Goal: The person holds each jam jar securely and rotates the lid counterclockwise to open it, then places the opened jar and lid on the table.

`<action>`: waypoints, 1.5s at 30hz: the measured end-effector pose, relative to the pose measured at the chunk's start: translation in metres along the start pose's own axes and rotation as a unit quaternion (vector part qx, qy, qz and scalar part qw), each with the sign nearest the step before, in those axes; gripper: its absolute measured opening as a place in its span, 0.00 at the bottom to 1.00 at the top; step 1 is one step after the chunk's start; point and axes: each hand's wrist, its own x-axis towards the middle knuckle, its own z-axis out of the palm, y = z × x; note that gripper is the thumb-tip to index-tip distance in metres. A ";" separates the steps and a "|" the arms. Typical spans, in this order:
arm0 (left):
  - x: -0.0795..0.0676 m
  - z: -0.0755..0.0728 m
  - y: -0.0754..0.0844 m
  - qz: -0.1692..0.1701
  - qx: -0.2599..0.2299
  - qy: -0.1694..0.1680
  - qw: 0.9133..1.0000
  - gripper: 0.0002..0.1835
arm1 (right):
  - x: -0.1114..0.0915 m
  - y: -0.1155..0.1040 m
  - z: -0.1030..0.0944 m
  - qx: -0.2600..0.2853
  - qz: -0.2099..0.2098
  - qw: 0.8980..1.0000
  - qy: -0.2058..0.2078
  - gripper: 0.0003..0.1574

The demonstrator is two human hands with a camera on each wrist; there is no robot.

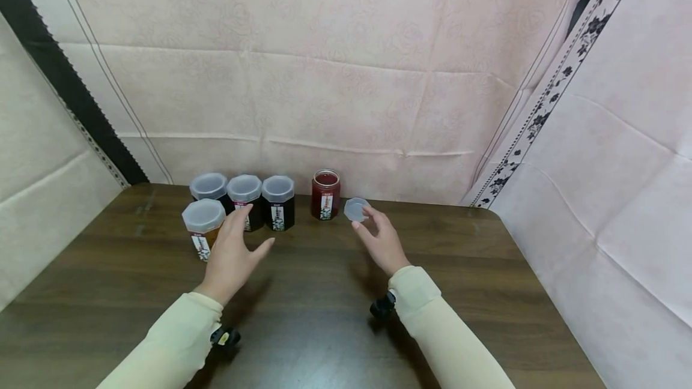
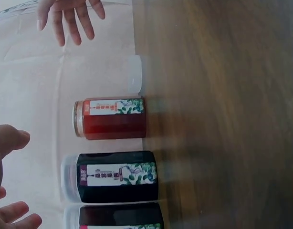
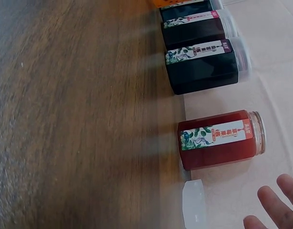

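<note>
Five jars (image 1: 278, 212) (four lidded, one uncapped), one loose lid (image 1: 354, 210), one table (image 1: 303, 293).

A pale pink, faintly patterned cloth (image 1: 324, 95), creased by folds, hangs behind the dark wood-grain tabletop (image 1: 292, 323). Whitish cloth panels flank it: the left panel (image 1: 43, 161) meets a black strip (image 1: 70, 77), the right panel (image 1: 622, 167) a black floral border (image 1: 551, 101). Light glares softly off the tabletop's near part.
</note>
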 end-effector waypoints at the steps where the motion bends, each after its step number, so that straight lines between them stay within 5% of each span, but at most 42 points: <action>1: 0.000 -0.001 -0.001 0.001 0.000 0.004 1.000 0.41 | 0.000 -0.001 0.000 -0.001 -0.001 1.000 0.000 0.36; 45: -0.010 -0.046 -0.025 -0.028 -0.008 0.114 0.993 0.40 | -0.001 -0.019 0.030 -0.010 -0.038 0.998 -0.052 0.37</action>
